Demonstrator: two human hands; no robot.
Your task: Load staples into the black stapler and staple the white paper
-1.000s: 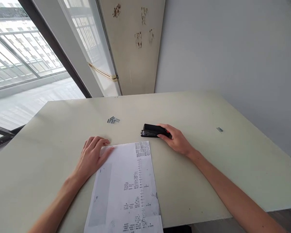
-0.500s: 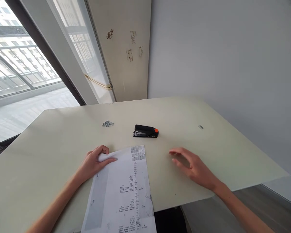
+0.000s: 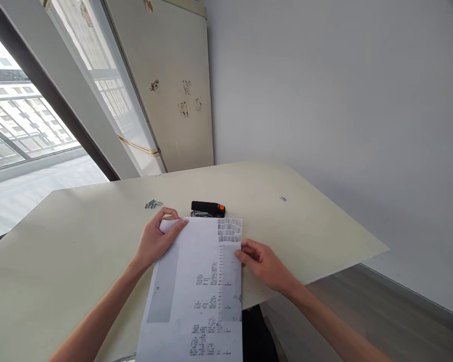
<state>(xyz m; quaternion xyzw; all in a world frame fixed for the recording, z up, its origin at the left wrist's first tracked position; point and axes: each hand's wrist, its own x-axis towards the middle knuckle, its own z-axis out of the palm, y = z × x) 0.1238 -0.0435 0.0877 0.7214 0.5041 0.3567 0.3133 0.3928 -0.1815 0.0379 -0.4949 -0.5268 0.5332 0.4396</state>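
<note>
At left, near a small pile of staples (image 3: 153,204), the left hand (image 3: 159,238) pinches the printed paper's (image 3: 204,286) far edge, thumb on top. Beyond the paper sits a black stapler (image 3: 207,208) (orange-tipped). The right hand's (image 3: 262,261) thumb and fingers close on the right edge.

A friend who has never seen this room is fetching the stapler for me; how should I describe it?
On the pale table, find the printed paper held by two hands. The stapler lies just beyond its top edge, which partly hides it. Black with an orange patch, it is far bulkier than the grey staple strips nearby.
</note>
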